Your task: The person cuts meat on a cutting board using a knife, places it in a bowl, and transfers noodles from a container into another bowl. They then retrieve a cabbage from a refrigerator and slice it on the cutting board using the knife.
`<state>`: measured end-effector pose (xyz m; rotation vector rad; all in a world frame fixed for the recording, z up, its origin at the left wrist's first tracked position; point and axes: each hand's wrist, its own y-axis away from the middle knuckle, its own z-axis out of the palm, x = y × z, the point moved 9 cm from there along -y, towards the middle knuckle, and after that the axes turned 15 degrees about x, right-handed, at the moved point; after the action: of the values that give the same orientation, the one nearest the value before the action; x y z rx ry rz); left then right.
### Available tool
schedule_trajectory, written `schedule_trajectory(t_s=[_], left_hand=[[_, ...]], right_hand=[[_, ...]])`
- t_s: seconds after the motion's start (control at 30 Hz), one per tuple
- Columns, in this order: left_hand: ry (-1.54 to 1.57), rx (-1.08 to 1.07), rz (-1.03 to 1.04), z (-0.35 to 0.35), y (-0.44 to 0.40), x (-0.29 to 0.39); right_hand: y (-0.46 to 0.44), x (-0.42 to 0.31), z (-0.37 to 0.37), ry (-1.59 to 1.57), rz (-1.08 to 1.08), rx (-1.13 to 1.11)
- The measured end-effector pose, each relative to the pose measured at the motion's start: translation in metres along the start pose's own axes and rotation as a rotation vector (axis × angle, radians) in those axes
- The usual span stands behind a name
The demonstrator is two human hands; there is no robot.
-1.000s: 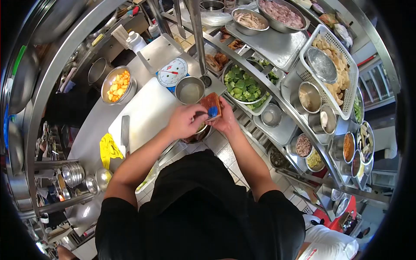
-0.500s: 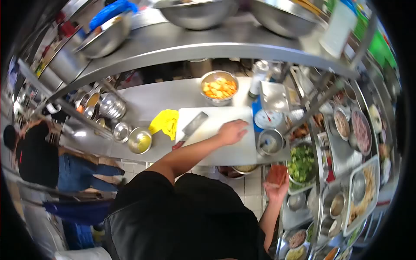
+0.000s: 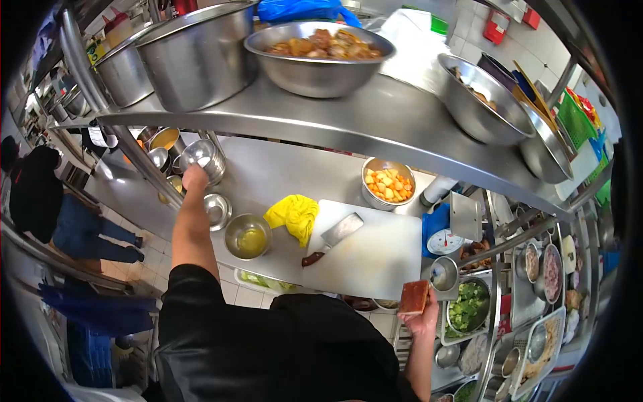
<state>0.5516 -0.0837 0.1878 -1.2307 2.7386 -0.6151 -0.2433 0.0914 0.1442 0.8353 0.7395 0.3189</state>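
Note:
My left hand (image 3: 195, 177) is stretched out to a stack of metal bowls (image 3: 209, 163) at the left and overlaps the stack; its fingers are too hidden to make out. Low on the right, my right hand (image 3: 422, 320) grips a slab of meat (image 3: 414, 297) with a reddish-brown top and a paler side. Between the hands lies a white cutting board (image 3: 382, 258). A cleaver (image 3: 342, 230) with a dark handle rests on the board's left part, beside a crumpled yellow cloth (image 3: 295, 216).
A bowl of orange and yellow chunks (image 3: 388, 184) stands behind the board. Left of the cloth is a bowl with yellow liquid (image 3: 248, 240). A blue scale (image 3: 443, 238) stands at right, near a bowl of chopped greens (image 3: 467, 307). Overhead runs a steel shelf (image 3: 375, 117). A person (image 3: 50, 194) stands far left.
My left hand has moved from over the cutting board leftward to the stacked bowls. My right hand still holds the meat. The camera view has turned left.

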Motion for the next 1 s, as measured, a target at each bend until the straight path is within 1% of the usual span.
schedule_trajectory(t_s=[0.03, 0.07, 0.13, 0.17, 0.2, 0.27, 0.3, 0.33, 0.37, 0.4, 0.43, 0.47, 0.5, 0.6, 0.63, 0.67, 0.73, 0.77, 0.8, 0.87, 0.93, 1.0], left_hand=[[-0.004, 0.016, 0.044, 0.003, -0.007, -0.003], [-0.012, -0.054, 0.084, 0.011, -0.015, -0.003], [-0.029, -0.199, 0.158, 0.016, -0.019, -0.004], [-0.023, -0.181, 0.210, 0.038, -0.033, -0.009], [0.009, -0.211, 0.279, 0.036, -0.035, -0.004], [0.072, -0.272, 0.410, 0.019, -0.036, 0.005], [0.165, -0.305, 0.394, 0.039, -0.051, -0.004], [0.199, -0.265, 0.480, 0.036, -0.057, -0.001], [0.289, -0.252, 0.458, 0.034, -0.060, -0.005], [0.282, -0.176, 0.490, 0.024, -0.062, -0.003], [0.309, -0.156, 0.497, -0.001, -0.057, 0.001], [0.268, -0.146, 0.512, -0.006, -0.060, 0.001], [0.290, -0.081, 0.462, -0.013, -0.063, -0.002], [0.362, 0.164, 0.281, -0.049, -0.082, -0.014], [0.386, 0.251, 0.219, -0.064, -0.083, -0.017], [0.416, 0.242, 0.217, -0.072, -0.081, -0.015], [0.500, 0.207, 0.233, -0.121, -0.053, 0.008], [0.581, 0.197, 0.313, -0.143, -0.030, 0.028], [0.535, 0.164, 0.368, -0.155, -0.004, 0.050], [0.638, 0.160, 0.536, -0.159, 0.058, 0.093], [0.740, 0.086, 0.707, -0.146, 0.128, 0.136], [0.812, 0.099, 0.891, -0.164, 0.207, 0.179]], right_hand=[[-0.002, 0.003, 0.021, 0.020, 0.014, 0.002], [-0.005, 0.008, 0.042, 0.042, 0.037, 0.006], [-0.011, 0.015, 0.083, 0.088, 0.089, -0.071], [-0.012, 0.018, 0.105, 0.104, 0.072, -0.066], [-0.013, 0.020, 0.125, 0.125, 0.056, -0.063], [-0.019, 0.030, 0.163, 0.172, 0.104, -0.230], [-0.020, 0.035, 0.178, 0.196, 0.110, -0.234], [-0.020, 0.041, 0.195, 0.223, 0.119, -0.240], [-0.019, 0.046, 0.208, 0.235, 0.115, -0.186], [-0.017, 0.051, 0.222, 0.263, 0.118, -0.189], [-0.017, 0.056, 0.236, 0.292, 0.119, -0.197], [-0.017, 0.060, 0.248, 0.320, 0.119, -0.204], [-0.019, 0.064, 0.259, 0.329, 0.121, -0.211], [-0.016, 0.067, 0.293, 0.356, 0.148, -0.389], [-0.014, 0.064, 0.303, 0.364, 0.126, -0.449], [-0.016, 0.056, 0.312, 0.403, 0.008, -0.434], [-0.011, 0.038, 0.329, 0.469, -0.246, -0.368], [-0.008, 0.026, 0.338, 0.471, -0.370, -0.380], [-0.006, 0.015, 0.348, 0.474, -0.492, -0.390], [0.006, -0.004, 0.365, 0.644, -0.871, -0.340], [0.025, 0.000, 0.385, 0.817, -1.029, -0.460], [0.036, -0.001, 0.390, 1.075, -1.519, -0.341]])
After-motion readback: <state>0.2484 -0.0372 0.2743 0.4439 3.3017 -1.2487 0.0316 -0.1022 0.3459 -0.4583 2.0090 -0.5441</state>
